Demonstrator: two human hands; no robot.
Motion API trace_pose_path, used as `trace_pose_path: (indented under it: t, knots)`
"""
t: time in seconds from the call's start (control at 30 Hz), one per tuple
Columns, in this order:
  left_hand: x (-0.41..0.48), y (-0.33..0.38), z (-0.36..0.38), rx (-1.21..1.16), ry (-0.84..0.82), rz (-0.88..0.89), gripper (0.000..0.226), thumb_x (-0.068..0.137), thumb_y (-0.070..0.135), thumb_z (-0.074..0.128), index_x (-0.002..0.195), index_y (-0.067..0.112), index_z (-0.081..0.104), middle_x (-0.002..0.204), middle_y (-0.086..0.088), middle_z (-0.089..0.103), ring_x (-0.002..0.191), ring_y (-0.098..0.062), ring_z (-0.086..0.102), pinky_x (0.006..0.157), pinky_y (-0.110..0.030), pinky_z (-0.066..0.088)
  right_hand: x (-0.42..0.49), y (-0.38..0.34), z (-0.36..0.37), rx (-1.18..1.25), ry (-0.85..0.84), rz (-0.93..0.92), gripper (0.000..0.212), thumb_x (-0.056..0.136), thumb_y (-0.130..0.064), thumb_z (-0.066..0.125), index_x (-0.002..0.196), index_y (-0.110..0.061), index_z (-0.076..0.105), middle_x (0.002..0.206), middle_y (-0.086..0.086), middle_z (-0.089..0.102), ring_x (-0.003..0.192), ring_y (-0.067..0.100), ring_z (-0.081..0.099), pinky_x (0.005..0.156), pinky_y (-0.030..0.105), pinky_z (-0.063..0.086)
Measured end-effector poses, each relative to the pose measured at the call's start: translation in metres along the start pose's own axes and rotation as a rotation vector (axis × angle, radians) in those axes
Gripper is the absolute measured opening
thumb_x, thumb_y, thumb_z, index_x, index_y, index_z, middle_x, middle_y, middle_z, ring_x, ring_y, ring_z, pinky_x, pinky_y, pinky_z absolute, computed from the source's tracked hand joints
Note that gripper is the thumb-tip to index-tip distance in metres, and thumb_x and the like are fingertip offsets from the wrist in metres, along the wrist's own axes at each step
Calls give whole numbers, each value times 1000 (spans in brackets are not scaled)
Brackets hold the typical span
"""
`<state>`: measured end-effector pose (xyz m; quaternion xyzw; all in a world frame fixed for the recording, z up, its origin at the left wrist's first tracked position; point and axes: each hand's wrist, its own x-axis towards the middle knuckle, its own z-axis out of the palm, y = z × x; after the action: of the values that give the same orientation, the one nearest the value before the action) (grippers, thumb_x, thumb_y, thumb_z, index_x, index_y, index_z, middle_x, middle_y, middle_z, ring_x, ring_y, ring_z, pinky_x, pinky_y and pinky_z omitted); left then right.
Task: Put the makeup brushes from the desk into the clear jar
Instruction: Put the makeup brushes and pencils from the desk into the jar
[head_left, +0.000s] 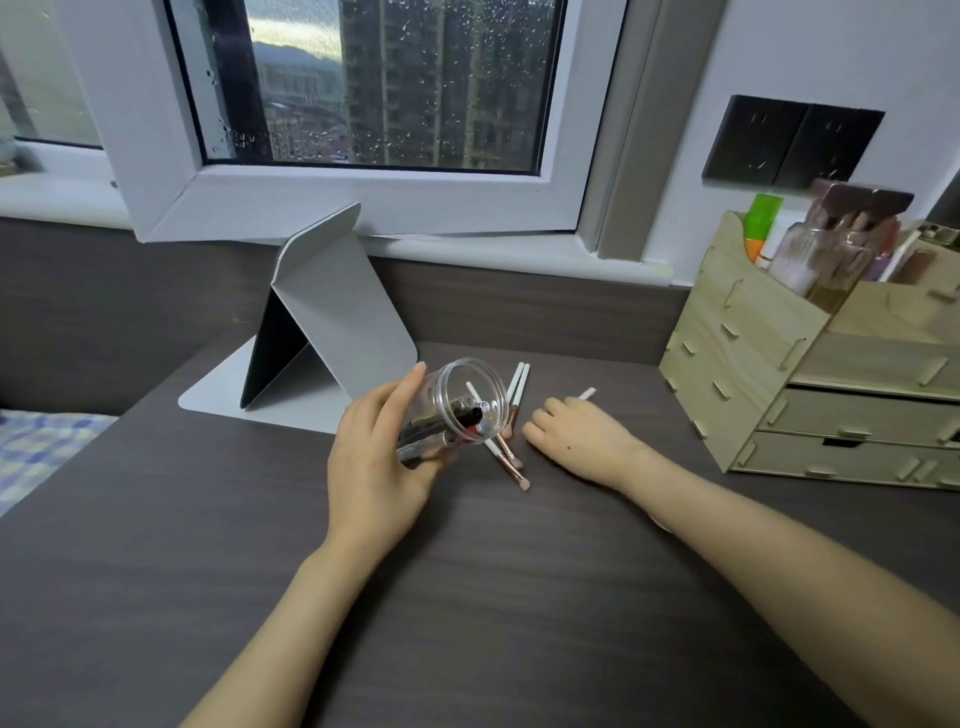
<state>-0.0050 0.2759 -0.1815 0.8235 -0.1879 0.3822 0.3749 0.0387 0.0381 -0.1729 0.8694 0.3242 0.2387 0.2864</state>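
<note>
With the left hand (382, 457) wrapped around the tilted jar (457, 410) and the right hand (571, 431) closed on one brush (587, 394) beside it, brushes already inside could slide out its low-tipped mouth onto the desk (467, 597).

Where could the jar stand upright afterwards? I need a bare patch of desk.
The desk is bare in front of both forearms and left of the left hand. It is crowded between the clear jar, loose brushes and right hand.
</note>
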Motion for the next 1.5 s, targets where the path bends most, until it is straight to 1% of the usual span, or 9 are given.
trace_pose_path:
  t: [0.1, 0.23, 0.33, 0.47, 0.73, 0.93, 1.07, 1.27, 1.5]
  knots:
    - [0, 0, -1, 10, 4, 6, 87, 56, 15, 87, 131, 21, 44, 110, -5, 60, 100, -17, 48, 86, -16, 31, -9, 5, -17, 198, 223, 302, 21, 70, -4, 37, 71, -9, 58, 61, 7, 59, 54, 26, 59, 42, 28, 43]
    - [-2, 2, 0, 21, -5, 18, 86, 57, 14, 86, 131, 21, 44, 109, -5, 60, 99, -16, 48, 85, -19, 33, -22, 2, -84, 1068, 806, 966, 20, 92, -1, 48, 107, -14, 50, 92, 17, 58, 81, 23, 64, 74, 28, 52]
    - [-3, 3, 0, 25, -22, 40, 85, 58, 14, 85, 132, 21, 44, 111, -4, 60, 98, -18, 49, 83, -18, 34, -28, -12, -139, 1326, 1185, 920, 31, 92, 2, 47, 106, -24, 38, 99, 30, 55, 80, 25, 64, 72, 24, 53]
    - [-4, 5, -1, 32, -36, 77, 85, 58, 12, 85, 132, 22, 43, 111, -4, 59, 99, -18, 49, 84, -16, 32, -22, -36, -162, 1301, 1256, 818, 38, 90, 12, 46, 102, -23, 38, 87, 16, 57, 80, 24, 65, 74, 31, 54]
    - [-4, 4, 1, 13, -37, 88, 83, 59, 6, 80, 132, 21, 43, 112, 0, 56, 97, -18, 50, 87, -15, 31, -1, -66, -126, 1213, 911, 854, 3, 83, -22, 61, 85, -19, 61, 77, 1, 71, 72, 11, 68, 68, 21, 54]
    - [-4, 2, 1, 31, -33, 75, 85, 59, 7, 83, 132, 21, 42, 112, -6, 60, 100, -19, 50, 88, -17, 33, 2, -65, -109, 904, 739, 667, 16, 84, -21, 62, 75, -12, 73, 79, -2, 72, 78, 15, 58, 75, 18, 43]
    - [-2, 1, -1, 21, -16, 55, 77, 63, 21, 78, 132, 20, 42, 111, -8, 60, 99, -20, 50, 87, -19, 33, -6, -51, -99, 1069, 737, 905, 24, 89, -23, 52, 77, -15, 72, 75, -12, 61, 78, 8, 50, 73, 16, 38]
    - [1, 1, -1, 7, 25, 7, 82, 59, 23, 83, 131, 18, 44, 110, -12, 61, 98, -18, 46, 85, -14, 29, -10, -57, -66, 771, -76, 884, 24, 84, -40, 60, 80, -21, 74, 85, 2, 68, 87, 26, 55, 74, 33, 42]
    - [0, 2, -1, 12, 13, 10, 81, 60, 26, 81, 131, 20, 43, 110, -11, 61, 99, -18, 46, 85, -14, 28, -5, -72, -53, 684, -223, 880, 31, 90, -38, 53, 102, -11, 63, 109, 8, 63, 104, 28, 54, 81, 36, 43]
